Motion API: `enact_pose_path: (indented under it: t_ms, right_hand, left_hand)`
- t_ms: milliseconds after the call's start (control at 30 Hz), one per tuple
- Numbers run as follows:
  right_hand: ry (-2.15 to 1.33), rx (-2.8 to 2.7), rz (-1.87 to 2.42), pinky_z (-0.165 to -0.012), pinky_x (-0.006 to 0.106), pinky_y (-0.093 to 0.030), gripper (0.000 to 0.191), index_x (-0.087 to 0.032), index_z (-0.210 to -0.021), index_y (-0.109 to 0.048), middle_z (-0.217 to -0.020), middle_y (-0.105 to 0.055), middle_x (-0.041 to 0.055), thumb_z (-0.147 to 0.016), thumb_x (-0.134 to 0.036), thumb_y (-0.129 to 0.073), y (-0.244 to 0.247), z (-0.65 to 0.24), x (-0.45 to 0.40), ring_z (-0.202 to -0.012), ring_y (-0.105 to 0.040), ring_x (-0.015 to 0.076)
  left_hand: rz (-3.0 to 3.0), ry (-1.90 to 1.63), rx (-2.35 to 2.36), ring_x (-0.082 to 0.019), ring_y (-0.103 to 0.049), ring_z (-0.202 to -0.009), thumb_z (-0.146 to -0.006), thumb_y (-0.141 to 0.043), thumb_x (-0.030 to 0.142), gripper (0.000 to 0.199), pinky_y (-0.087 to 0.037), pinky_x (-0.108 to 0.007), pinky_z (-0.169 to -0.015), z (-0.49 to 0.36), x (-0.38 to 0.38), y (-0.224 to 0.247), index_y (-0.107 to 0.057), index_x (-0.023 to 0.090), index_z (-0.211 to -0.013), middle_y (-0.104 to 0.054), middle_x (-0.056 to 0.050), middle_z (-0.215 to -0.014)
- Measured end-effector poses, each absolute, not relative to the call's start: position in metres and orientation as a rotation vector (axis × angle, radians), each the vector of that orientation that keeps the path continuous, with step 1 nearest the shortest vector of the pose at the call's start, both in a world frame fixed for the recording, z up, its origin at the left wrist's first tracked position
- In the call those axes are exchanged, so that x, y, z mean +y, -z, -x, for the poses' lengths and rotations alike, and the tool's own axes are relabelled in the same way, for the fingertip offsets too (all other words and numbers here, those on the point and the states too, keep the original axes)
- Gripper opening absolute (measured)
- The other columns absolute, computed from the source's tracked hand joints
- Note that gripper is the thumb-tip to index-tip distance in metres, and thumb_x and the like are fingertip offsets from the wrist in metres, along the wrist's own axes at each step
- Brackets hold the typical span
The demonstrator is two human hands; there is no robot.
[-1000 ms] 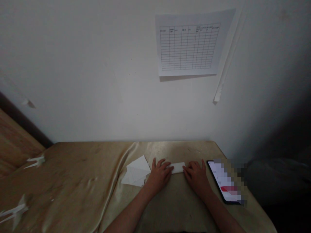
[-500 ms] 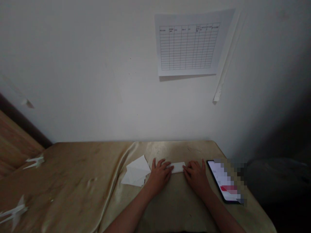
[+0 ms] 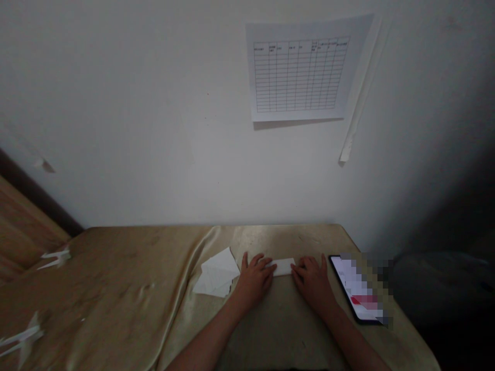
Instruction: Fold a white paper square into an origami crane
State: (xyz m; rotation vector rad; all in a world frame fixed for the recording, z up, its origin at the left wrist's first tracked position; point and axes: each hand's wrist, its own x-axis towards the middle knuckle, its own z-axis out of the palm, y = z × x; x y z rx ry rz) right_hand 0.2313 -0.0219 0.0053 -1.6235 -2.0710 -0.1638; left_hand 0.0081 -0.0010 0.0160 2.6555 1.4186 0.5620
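Note:
A small folded white paper (image 3: 284,266) lies flat as a narrow strip on the gold tablecloth (image 3: 278,330). My left hand (image 3: 255,275) grips its left end, thumb and fingertips pressed to it and the little finger raised. At the right end, the thumb and fingers of my right hand (image 3: 312,278) pinch the paper's edge. Loose white paper sheets (image 3: 215,273) overlap one another just left of my left hand. To the right of my right hand lies a phone (image 3: 353,288) with a lit screen, partly blurred out.
Two folded white paper shapes, one farther back (image 3: 57,256) and one nearer (image 3: 23,337), rest at the table's left side. A wall stands behind the table, bearing a printed chart (image 3: 299,74). A raised fold (image 3: 181,288) runs through the cloth.

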Motion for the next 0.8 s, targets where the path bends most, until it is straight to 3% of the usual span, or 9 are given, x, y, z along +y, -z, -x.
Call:
enact_pose_path:
  t_ms: [400, 600, 800]
  right_hand:
    - [0.144, -2.054, 1.658, -0.114, 0.067, -0.013, 0.028, -0.029, -0.086, -0.075, -0.094, -0.067, 0.0031, -0.096, -0.033, -0.049, -0.009, -0.228, -0.02, -0.096, -0.059, 0.0202]
    - [0.165, -2.041, 1.653, -0.114, 0.067, -0.012, 0.025, -0.029, -0.088, -0.075, -0.095, -0.067, 0.0038, -0.095, -0.032, -0.051, -0.007, -0.227, -0.019, -0.094, -0.06, 0.0206]
    - [0.157, -2.032, 1.655, -0.115, 0.066, -0.011, 0.025, -0.028, -0.088, -0.074, -0.097, -0.067, 0.0039, -0.095, -0.033, -0.05, -0.007, -0.227, -0.02, -0.098, -0.06, 0.0212]
  left_hand:
    - [-2.591, -0.74, 1.513, -0.026, -0.055, -0.119, -0.096, -0.053, 0.032, 0.021, -0.018, -0.067, -0.115, -0.025, 0.003, -0.012, -0.074, 0.028, -0.1, -0.072, -0.003, -0.115]
    - [-2.587, -0.789, 1.506, -0.026, -0.053, -0.122, -0.092, -0.059, 0.03, 0.017, -0.019, -0.064, -0.116, -0.028, 0.002, -0.007, -0.072, 0.027, -0.102, -0.069, -0.003, -0.121]
    - [-2.617, -0.799, 1.491, -0.024, -0.056, -0.114, -0.094, -0.056, 0.027, 0.018, -0.016, -0.063, -0.116, -0.031, 0.0, -0.009, -0.072, 0.028, -0.1, -0.073, -0.002, -0.101]
